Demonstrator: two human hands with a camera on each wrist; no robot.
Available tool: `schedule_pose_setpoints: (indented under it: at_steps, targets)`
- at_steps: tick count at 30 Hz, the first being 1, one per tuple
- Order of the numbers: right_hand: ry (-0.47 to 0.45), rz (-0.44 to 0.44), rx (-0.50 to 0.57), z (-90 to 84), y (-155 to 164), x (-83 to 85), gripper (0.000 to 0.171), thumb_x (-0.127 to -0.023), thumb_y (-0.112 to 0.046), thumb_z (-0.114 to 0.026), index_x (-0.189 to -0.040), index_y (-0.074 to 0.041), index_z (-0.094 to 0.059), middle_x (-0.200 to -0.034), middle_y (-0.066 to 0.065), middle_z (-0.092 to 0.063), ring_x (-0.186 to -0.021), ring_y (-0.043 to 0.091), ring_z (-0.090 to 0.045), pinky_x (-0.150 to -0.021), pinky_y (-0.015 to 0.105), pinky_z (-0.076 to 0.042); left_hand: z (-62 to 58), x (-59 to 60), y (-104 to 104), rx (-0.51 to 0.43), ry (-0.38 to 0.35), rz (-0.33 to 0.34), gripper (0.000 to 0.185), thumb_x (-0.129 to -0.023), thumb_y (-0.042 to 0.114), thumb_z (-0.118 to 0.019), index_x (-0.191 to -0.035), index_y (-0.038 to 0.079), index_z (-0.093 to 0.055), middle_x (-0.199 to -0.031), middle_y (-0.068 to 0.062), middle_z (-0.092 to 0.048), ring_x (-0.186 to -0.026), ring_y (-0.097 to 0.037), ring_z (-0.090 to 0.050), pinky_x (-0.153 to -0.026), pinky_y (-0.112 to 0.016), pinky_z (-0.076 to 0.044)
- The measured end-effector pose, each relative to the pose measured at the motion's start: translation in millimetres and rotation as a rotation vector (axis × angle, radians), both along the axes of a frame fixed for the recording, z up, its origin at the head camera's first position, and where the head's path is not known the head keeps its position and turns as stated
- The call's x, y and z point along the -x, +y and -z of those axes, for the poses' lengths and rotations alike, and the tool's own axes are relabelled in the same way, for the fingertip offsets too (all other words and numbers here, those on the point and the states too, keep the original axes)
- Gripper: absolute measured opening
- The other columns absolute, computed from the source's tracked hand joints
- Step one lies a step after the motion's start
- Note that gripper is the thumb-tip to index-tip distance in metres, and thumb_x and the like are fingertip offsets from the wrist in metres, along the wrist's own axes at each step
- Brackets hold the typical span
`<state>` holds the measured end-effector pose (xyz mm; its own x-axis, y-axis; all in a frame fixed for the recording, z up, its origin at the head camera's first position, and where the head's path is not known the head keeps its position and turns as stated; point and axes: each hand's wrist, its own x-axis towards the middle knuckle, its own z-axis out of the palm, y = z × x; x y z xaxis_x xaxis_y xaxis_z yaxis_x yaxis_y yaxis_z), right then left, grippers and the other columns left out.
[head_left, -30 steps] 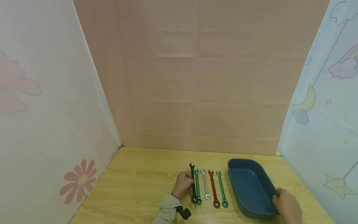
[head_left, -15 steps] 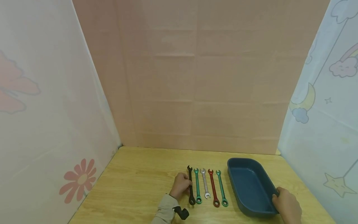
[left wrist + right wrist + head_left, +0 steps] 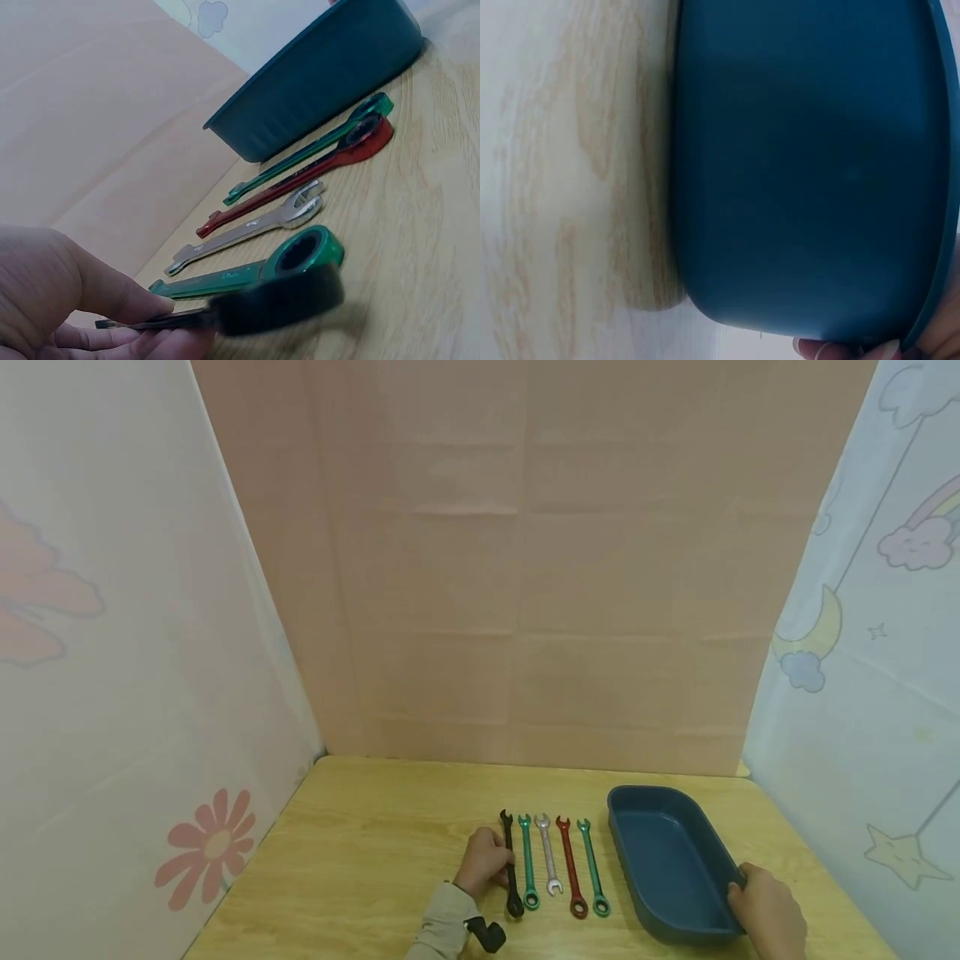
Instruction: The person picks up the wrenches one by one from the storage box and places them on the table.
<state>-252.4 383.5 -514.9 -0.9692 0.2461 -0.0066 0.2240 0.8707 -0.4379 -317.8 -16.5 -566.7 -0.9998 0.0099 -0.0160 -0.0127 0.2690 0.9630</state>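
My left hand point(image 3: 483, 862) pinches a black combination wrench point(image 3: 510, 877) between thumb and fingers at the left end of a row. In the left wrist view its ring end point(image 3: 281, 301) stands close over the table, with a shadow beneath. Beside it lie a green wrench point(image 3: 528, 864), a silver double open-end wrench point(image 3: 550, 856), a red wrench point(image 3: 572, 868) and another green wrench point(image 3: 593, 868). My right hand point(image 3: 768, 910) grips the near right rim of a blue tray point(image 3: 671, 860); its fingertips point(image 3: 855, 350) show at the tray's edge in the right wrist view.
The wooden table point(image 3: 360, 843) stretches left of the wrenches. A tan paper backdrop point(image 3: 517, 610) rises along its far edge, with printed cloths point(image 3: 150, 693) on both sides. A black strap piece point(image 3: 487, 935) hangs at my left wrist.
My left hand has moved the black wrench left and slightly nearer to me. It overlapped the first green wrench before and now stands apart from it. The right hand and the tray stay put.
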Motion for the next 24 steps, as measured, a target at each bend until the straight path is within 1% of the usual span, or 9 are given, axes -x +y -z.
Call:
schedule_pose_setpoints:
  at_steps: [3, 7, 12, 15, 19, 21, 24]
  targets:
    - [-0.008, -0.004, 0.011, 0.5, -0.4, -1.7, 0.034, -0.088, -0.008, -0.063, -0.114, 0.013, -0.055, -0.099, 0.037, -0.063, -0.076, 0.047, -0.065, -0.055, 0.056, -0.051, 1.5, -1.5, -0.1, 0.014, 0.026, 0.009, 0.021, -0.072, -0.014, -0.066, -0.065, 0.003, -0.056, -0.049, -0.001, -0.054, -0.035, -0.005, -0.051, -0.036, -0.024, -0.048]
    - [0.003, -0.008, 0.02, 0.6, -0.5, -2.9, 0.027, -0.088, -0.008, -0.062, -0.108, 0.01, -0.058, -0.092, 0.034, -0.064, -0.071, 0.041, -0.065, -0.053, 0.055, -0.05, 1.5, -1.2, -0.2, 0.035, 0.045, 0.029, 0.023, -0.072, -0.015, -0.067, -0.058, 0.001, -0.057, -0.046, -0.001, -0.054, -0.034, -0.005, -0.051, -0.036, -0.025, -0.048]
    - [0.024, -0.015, 0.02, -0.8, -0.8, -2.8, 0.02, -0.088, -0.007, -0.061, -0.102, 0.008, -0.059, -0.087, 0.03, -0.065, -0.067, 0.036, -0.064, -0.051, 0.053, -0.049, 0.9, 2.6, -0.5, 0.104, 0.058, 0.047, 0.025, -0.074, -0.012, -0.07, -0.054, 0.001, -0.061, -0.042, 0.002, -0.052, -0.033, -0.005, -0.05, -0.035, -0.024, -0.048]
    - [0.024, -0.018, 0.024, -1.1, -0.7, -3.1, 0.015, -0.088, -0.006, -0.06, -0.098, 0.006, -0.06, -0.082, 0.026, -0.065, -0.065, 0.032, -0.063, -0.051, 0.051, -0.049, 2.1, 4.0, 0.1, 0.141, 0.059, 0.047, 0.03, -0.075, -0.009, -0.072, -0.051, 0.003, -0.058, -0.039, 0.003, -0.05, -0.031, -0.005, -0.049, -0.034, -0.024, -0.046]
    - [0.01, -0.02, 0.024, -0.9, -0.5, -4.2, 0.016, -0.088, -0.006, -0.061, -0.098, 0.007, -0.06, -0.081, 0.025, -0.065, -0.063, 0.03, -0.063, -0.05, 0.05, -0.049, 1.7, 3.8, 1.7, 0.184, 0.069, 0.058, 0.035, -0.075, -0.008, -0.071, -0.047, 0.006, -0.053, -0.037, 0.003, -0.047, -0.029, -0.006, -0.047, -0.032, -0.023, -0.044]
    - [0.01, -0.021, 0.027, -0.4, -0.3, -4.3, 0.014, -0.089, -0.006, -0.06, -0.096, 0.006, -0.059, -0.079, 0.023, -0.064, -0.062, 0.029, -0.062, -0.049, 0.05, -0.048, -0.1, 2.9, 2.8, 0.23, 0.089, 0.064, 0.035, -0.075, -0.008, -0.068, -0.047, 0.006, -0.053, -0.036, 0.002, -0.047, -0.028, -0.006, -0.047, -0.031, -0.023, -0.042]
    - [0.016, -0.019, 0.018, -0.3, -0.4, -3.5, 0.02, -0.089, -0.006, -0.06, -0.102, 0.009, -0.058, -0.082, 0.026, -0.065, -0.064, 0.032, -0.063, -0.05, 0.05, -0.049, -4.5, 1.6, 4.7, 0.305, 0.117, 0.066, 0.033, -0.075, -0.009, -0.065, -0.048, 0.007, -0.053, -0.036, 0.002, -0.048, -0.028, -0.007, -0.047, -0.03, -0.02, -0.038]
